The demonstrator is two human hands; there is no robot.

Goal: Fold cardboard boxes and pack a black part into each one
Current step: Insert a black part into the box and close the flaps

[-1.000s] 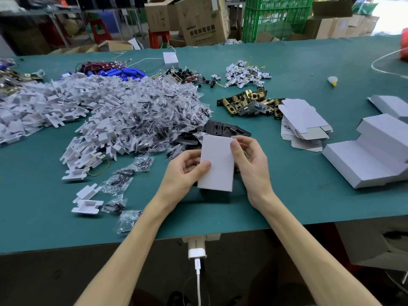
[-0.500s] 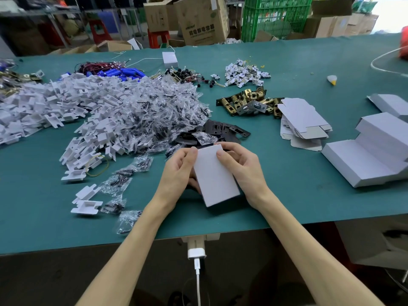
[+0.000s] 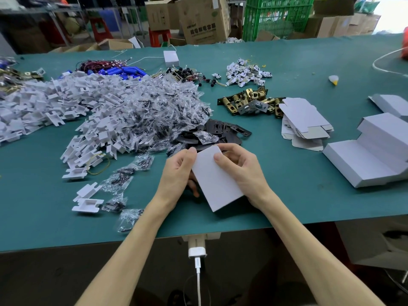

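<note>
Your left grip (image 3: 178,173) and right grip (image 3: 240,171) are both clamped on one white box (image 3: 215,180) at centre frame, thumbs pressed on its upper face. The box is tilted low over the counter (image 3: 298,195).

Step in hand, as judged: forming or closing this box. Whether a part is inside cannot be told.

If it is empty, the next move calls for freeing one grip to reach the black parts (image 3: 220,131) just above the hands. If it is packed, set it by the folded boxes (image 3: 371,155) at right.
</note>
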